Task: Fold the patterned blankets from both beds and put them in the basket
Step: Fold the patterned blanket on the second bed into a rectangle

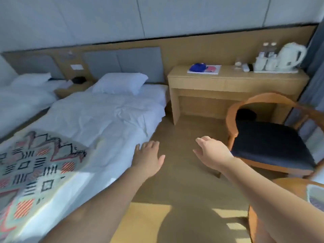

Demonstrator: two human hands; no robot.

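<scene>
1. Patterned blanket [35, 172] — it lies spread over the foot of the near bed [108, 111], lower left of the frame, with one edge hanging over the bed's side.
2. Your left hand [149, 160] hovers just right of that bed's edge, fingers spread wide and holding nothing. Your right hand [213, 153], centre right, is just as slack and empty, above the floor near the chair [270, 137].
3. Neither hand touches the blanket. If you grab it by one corner only, it will likely slide off onto the floor and spoil the fold.
4. The chair stands close at right, so cloth swung out wide could snag on its arm.
5. A round wooden-rimmed thing [289, 180] at the lower right edge may be the basket — too little of it shows to be sure. Check before you carry anything there.
6. Count: two beds, near and far [22, 99]; two pillows [121, 83] [31, 78]; one patterned blanket in plain view, none on the visible part of the far bed; one chair; one desk [236, 79]; one kettle [291, 56]; two bottles [269, 48]; two hands.
</scene>
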